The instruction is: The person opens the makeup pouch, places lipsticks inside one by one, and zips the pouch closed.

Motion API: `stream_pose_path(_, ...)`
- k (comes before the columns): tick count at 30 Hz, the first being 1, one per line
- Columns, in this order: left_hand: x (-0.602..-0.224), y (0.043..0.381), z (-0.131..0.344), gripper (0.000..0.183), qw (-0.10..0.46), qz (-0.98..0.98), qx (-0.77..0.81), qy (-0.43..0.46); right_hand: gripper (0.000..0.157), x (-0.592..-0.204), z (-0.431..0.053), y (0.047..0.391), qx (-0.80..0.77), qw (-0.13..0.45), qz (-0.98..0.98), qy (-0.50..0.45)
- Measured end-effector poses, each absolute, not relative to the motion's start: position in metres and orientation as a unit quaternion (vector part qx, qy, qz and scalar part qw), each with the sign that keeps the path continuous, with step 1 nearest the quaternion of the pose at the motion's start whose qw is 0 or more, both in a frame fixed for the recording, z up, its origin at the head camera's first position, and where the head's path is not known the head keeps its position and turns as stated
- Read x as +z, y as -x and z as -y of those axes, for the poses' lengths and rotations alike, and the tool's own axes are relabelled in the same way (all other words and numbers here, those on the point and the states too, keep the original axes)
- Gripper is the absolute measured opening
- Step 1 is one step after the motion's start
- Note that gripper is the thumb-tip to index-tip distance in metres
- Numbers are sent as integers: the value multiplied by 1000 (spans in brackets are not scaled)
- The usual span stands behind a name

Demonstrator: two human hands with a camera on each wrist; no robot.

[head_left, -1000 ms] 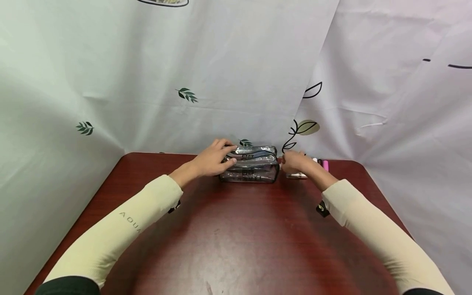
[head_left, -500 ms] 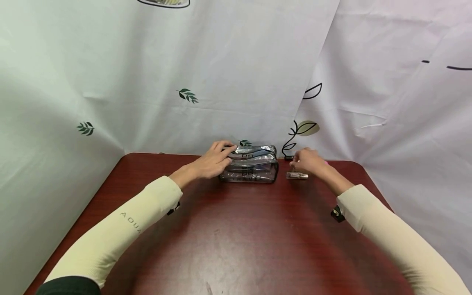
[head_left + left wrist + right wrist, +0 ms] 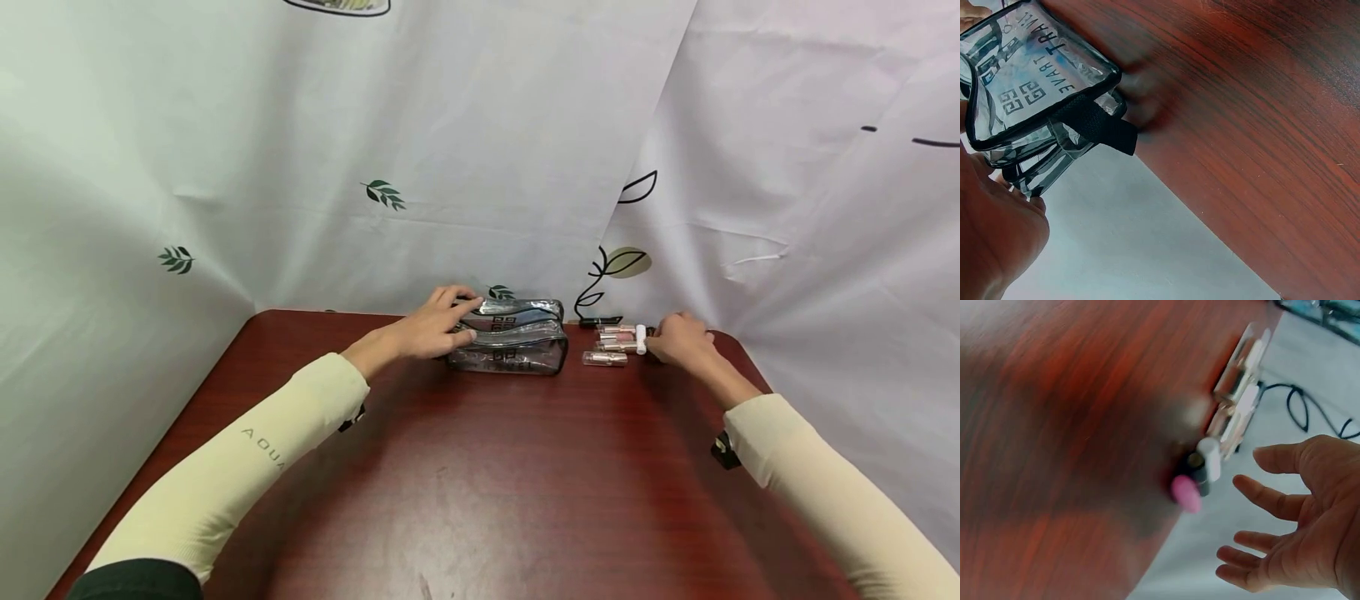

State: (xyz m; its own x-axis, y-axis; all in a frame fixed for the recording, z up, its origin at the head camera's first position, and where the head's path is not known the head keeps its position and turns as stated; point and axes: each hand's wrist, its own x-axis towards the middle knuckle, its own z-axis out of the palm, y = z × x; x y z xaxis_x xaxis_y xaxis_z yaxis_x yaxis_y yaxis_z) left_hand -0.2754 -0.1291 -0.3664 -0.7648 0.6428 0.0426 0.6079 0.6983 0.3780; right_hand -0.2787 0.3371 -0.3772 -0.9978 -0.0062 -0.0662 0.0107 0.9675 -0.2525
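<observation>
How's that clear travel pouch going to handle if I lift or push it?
The clear pouch will probably flex, since its see-through walls look like thin plastic. The black piping along its edges likely helps it keep a boxy shape. Its glossy shine suggests it may feel a bit slick.

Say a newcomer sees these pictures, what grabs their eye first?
Probably the clear bag with black edging at the table's far side, held by the left hand. Next, the bright pink item at the end of the small tubes, near the open right hand.
</observation>
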Motion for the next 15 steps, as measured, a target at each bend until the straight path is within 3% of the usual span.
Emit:
stream_pose_path(3, -367, 276, 130, 71, 50, -920, 188, -339, 30, -379, -345, 277, -133, 40, -990, -16)
stream_pose_path(10, -366, 277, 130, 73, 44, -922, 184, -337, 32, -416, -385, 309, -132, 62, -988, -53)
stream_pose_path(15, -365, 276, 129, 73, 48, -922, 185, -336, 47, -432, -401, 320, -129, 74, -987, -68)
